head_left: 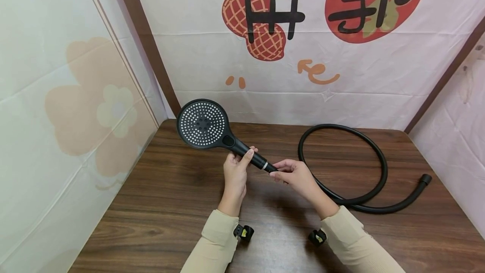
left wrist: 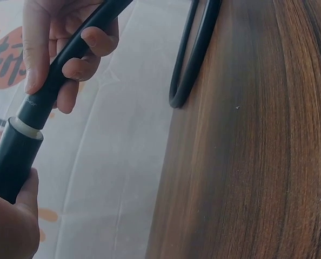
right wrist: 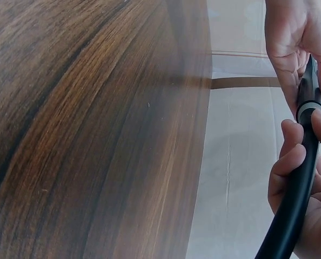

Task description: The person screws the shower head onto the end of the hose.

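Observation:
A black shower head [head_left: 202, 123] with a round spray face of pale nozzles is held up over the table, tilted with its face at the upper left. My left hand [head_left: 235, 174] grips its handle [left wrist: 14, 156], thumb along the top. At the handle's lower end, the fingers of my right hand [head_left: 297, 176] curl round the black hose connector [left wrist: 35, 108]. Connector and handle are in line, and a narrow pale ring [left wrist: 25, 128] shows between them. From my right hand the black shower hose [right wrist: 285, 226] runs away; its start is partly hidden behind the fingers.
The rest of the hose [head_left: 384, 169] lies in a loop on the right of the wooden table [head_left: 159, 210], its free end fitting [head_left: 426, 179] near the right edge. Printed cloth walls [head_left: 182, 49] enclose the table at the back and sides.

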`<state>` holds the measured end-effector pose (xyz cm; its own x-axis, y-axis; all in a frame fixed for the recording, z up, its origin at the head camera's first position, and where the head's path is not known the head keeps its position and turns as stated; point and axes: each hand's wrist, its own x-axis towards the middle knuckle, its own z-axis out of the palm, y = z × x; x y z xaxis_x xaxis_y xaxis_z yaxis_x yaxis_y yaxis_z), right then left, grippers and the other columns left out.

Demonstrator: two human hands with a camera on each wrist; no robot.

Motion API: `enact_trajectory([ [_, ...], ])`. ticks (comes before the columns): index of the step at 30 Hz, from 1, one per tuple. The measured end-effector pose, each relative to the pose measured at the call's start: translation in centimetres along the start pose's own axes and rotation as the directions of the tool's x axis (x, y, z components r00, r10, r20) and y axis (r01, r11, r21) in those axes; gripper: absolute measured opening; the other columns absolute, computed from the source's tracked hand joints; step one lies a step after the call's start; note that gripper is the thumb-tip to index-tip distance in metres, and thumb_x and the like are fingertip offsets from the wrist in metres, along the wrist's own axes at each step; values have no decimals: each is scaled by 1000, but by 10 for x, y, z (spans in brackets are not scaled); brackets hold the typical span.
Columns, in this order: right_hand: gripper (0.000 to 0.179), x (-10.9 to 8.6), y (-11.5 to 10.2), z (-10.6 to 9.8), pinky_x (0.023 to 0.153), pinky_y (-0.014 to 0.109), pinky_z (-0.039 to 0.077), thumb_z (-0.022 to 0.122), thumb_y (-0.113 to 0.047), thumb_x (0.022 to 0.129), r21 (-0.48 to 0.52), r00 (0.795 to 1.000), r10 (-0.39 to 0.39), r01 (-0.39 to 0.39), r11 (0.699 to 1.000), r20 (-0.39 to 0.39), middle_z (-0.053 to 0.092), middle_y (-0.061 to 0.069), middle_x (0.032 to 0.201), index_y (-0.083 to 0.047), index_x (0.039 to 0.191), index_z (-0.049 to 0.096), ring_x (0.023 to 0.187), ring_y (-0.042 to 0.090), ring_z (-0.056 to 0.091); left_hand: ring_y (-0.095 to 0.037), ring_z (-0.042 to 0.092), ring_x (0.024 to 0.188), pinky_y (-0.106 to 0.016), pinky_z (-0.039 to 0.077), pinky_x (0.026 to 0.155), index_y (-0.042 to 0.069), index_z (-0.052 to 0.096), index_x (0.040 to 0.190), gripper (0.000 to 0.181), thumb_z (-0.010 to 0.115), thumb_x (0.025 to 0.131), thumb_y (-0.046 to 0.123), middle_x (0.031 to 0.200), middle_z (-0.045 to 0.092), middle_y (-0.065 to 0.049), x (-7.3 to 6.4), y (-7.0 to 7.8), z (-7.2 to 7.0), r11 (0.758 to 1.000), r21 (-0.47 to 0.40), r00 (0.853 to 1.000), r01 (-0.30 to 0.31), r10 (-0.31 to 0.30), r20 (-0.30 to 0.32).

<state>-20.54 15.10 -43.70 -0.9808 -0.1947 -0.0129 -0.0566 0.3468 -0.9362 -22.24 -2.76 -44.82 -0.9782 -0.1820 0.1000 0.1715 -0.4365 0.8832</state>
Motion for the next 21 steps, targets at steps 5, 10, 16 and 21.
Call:
enact_trajectory([
  [5, 30, -1, -1, 0, 62, 30, 55, 75, -19, 89, -6, 1000, -10, 10, 1000, 1, 74, 19, 89, 0, 111, 71, 70, 11, 65, -10, 73, 91, -23, 55, 86, -7, 52, 121, 34, 67, 93, 6, 95, 75, -4, -1, 1, 2, 1000, -4, 1000, -2, 2, -6],
  [10, 30, -2, -1, 0, 64, 32, 56, 75, -20, 89, -6, 1000, -10, 10, 1000, 0, 75, 18, 89, 0, 111, 71, 75, 18, 68, -11, 73, 93, -23, 55, 86, -6, 52, 121, 35, 68, 94, 8, 97, 75, -6, -2, 2, 1, 1000, 6, 1000, 0, 0, -6],
  [16, 30, -3, -1, 0, 64, 31, 55, 74, -20, 90, 3, 1000, -16, 16, 1000, 6, 75, 14, 86, 0, 111, 72, 74, 15, 67, -13, 73, 95, -23, 55, 88, -2, 55, 119, 30, 68, 93, 8, 98, 75, -6, -2, 2, 1, 1000, 12, 1000, 8, -8, -12],
  [21, 28, -3, -1, 0, 63, 30, 54, 73, -18, 90, 14, 1000, -20, 20, 1000, 13, 75, 12, 84, 1, 111, 72, 71, 10, 65, -12, 73, 94, -24, 55, 88, -1, 55, 118, 29, 67, 94, 7, 96, 75, -4, -2, 2, 0, 1000, 4, 1000, 9, -9, -10],
])
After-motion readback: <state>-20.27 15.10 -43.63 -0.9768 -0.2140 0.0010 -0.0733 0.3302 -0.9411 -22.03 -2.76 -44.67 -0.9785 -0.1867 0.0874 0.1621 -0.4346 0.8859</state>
